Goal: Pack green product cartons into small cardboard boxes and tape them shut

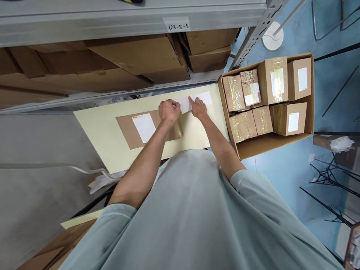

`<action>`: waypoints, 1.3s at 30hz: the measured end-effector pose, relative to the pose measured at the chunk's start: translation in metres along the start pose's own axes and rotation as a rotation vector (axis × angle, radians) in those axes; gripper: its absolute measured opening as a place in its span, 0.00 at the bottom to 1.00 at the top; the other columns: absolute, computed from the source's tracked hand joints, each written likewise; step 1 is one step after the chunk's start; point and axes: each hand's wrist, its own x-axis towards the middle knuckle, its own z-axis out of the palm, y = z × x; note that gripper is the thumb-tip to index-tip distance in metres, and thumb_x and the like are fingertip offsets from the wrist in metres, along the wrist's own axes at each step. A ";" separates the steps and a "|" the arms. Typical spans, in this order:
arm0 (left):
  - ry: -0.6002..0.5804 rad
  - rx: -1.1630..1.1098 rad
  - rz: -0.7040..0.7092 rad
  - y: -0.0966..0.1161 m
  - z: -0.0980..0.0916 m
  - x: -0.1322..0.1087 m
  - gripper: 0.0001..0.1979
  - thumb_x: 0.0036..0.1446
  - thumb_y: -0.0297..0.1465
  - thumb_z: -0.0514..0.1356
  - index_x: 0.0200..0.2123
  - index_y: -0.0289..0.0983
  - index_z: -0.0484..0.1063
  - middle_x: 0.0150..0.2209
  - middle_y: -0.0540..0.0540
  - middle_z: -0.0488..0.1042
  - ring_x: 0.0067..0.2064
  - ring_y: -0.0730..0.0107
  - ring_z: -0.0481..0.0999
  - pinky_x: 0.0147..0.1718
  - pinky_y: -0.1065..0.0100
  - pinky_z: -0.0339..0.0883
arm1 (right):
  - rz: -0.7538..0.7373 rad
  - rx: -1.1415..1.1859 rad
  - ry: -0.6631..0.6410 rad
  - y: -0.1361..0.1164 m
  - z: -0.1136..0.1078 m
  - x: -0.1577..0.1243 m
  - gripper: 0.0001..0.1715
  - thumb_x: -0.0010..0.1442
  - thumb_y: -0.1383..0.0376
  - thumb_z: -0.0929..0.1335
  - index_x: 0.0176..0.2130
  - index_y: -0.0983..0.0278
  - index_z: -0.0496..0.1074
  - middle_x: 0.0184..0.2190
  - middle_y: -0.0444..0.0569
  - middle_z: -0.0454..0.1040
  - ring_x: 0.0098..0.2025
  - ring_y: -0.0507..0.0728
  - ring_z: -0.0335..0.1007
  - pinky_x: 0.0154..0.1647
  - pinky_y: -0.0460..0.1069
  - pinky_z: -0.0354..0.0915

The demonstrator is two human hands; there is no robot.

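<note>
- The left hand works narrow, thumb and finger drawn in at the left end of a white paper strip; whether they have met on its edge cannot be told.
- The right hand reaches its index finger onto the strip, other fingers loosely curled, nothing seen in its grasp.
- Light, steady pressure from that fingertip would likely keep the paper flat; a slow, low pull should avoid creases.
- Under the left forearm, a flat brown box with a white label lies on the pale table.
- Rightward, an open carton holds small taped boxes.
</note>
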 end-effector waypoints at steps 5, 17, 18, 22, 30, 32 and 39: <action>-0.027 0.011 -0.033 0.001 -0.008 0.002 0.10 0.72 0.34 0.60 0.43 0.40 0.82 0.51 0.37 0.88 0.57 0.46 0.84 0.65 0.52 0.72 | -0.019 -0.013 0.008 0.002 0.000 -0.001 0.52 0.74 0.76 0.62 0.89 0.59 0.47 0.81 0.65 0.60 0.81 0.69 0.59 0.80 0.63 0.62; -0.020 -0.054 -0.084 -0.005 -0.007 0.012 0.08 0.66 0.35 0.63 0.42 0.41 0.82 0.50 0.36 0.88 0.58 0.43 0.84 0.68 0.51 0.72 | -0.043 -0.066 0.028 0.006 0.006 0.004 0.54 0.73 0.78 0.60 0.89 0.56 0.47 0.83 0.62 0.59 0.83 0.67 0.58 0.80 0.62 0.62; -0.019 -0.060 -0.086 -0.004 -0.007 0.012 0.08 0.66 0.35 0.63 0.41 0.41 0.82 0.50 0.36 0.88 0.58 0.43 0.83 0.68 0.52 0.72 | -0.041 -0.067 0.026 0.006 0.005 0.004 0.54 0.73 0.78 0.60 0.89 0.57 0.46 0.83 0.62 0.59 0.83 0.67 0.58 0.80 0.62 0.62; -0.020 -0.053 -0.079 0.001 -0.009 0.006 0.08 0.66 0.34 0.61 0.42 0.40 0.81 0.49 0.36 0.87 0.57 0.45 0.83 0.68 0.53 0.71 | -0.024 -0.046 0.023 0.003 0.004 0.004 0.55 0.71 0.77 0.62 0.89 0.59 0.47 0.83 0.64 0.58 0.82 0.69 0.59 0.81 0.63 0.61; 0.006 -0.076 0.028 0.012 -0.031 -0.029 0.09 0.70 0.35 0.59 0.41 0.41 0.79 0.45 0.38 0.86 0.52 0.47 0.84 0.64 0.53 0.72 | -0.042 -0.033 0.023 0.007 0.002 0.006 0.54 0.72 0.74 0.62 0.89 0.59 0.48 0.82 0.65 0.60 0.82 0.71 0.60 0.80 0.66 0.64; 0.046 -0.141 0.021 0.009 -0.042 -0.041 0.09 0.71 0.36 0.58 0.41 0.41 0.78 0.45 0.40 0.86 0.51 0.50 0.84 0.62 0.55 0.73 | -0.041 -0.039 0.016 0.007 0.001 0.004 0.53 0.72 0.74 0.62 0.89 0.58 0.48 0.82 0.65 0.61 0.81 0.71 0.60 0.79 0.65 0.64; 0.076 -0.427 0.060 -0.029 -0.102 -0.101 0.09 0.70 0.38 0.57 0.36 0.43 0.70 0.36 0.47 0.76 0.41 0.60 0.78 0.47 0.61 0.75 | -0.023 -0.016 0.012 0.002 -0.020 -0.012 0.48 0.77 0.72 0.59 0.89 0.63 0.46 0.80 0.68 0.63 0.80 0.71 0.63 0.79 0.64 0.63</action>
